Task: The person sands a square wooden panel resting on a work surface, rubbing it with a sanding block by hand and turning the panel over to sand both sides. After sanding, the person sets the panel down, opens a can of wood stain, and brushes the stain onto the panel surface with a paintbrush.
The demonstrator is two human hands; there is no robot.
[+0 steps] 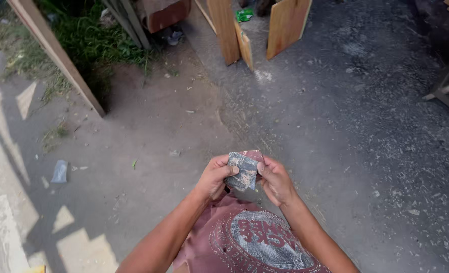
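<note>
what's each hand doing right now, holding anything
Left hand: closed on the left edge of the worn grey folded sandpaper piece.
Right hand: closed on the right edge of the same piece.

At the far edge, between the leaning wooden boards, we see a small crumpled green wrapper [243, 15] lying on the ground. On the left, on the bare dirt, lies a flattened pale, translucent plastic packet [59, 171], roughly oblong. We can make out no signs or screens, and no labels on either piece.
</note>
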